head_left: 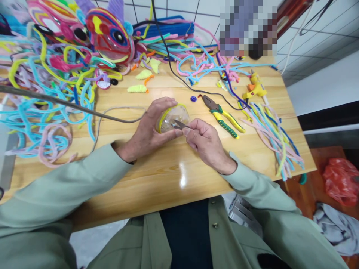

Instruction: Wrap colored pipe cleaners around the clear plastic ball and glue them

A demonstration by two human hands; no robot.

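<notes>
My left hand (153, 127) is wrapped round a clear plastic dome (179, 112) edged with a yellow pipe cleaner, fingers over its far side and thumb along the near side. In my right hand (204, 142), pinched between thumb and fingers, is a small pointed metal blade (179, 123). Its tip points left, over the dome; whether it touches the plastic I cannot tell. The handle is hidden in my fist. To the right of the dome lie pliers (224, 116) with green and yellow grips, beside a small purple coil (193, 98).
Tangled pipe cleaners (56, 101) cover the left side. Fish-like decorated balls (110, 37) stand at the back left. A yellow glue gun (256, 89) and a pipe-cleaner bundle (275, 138) lie right. A black cable (179, 76) crosses the table (157, 186).
</notes>
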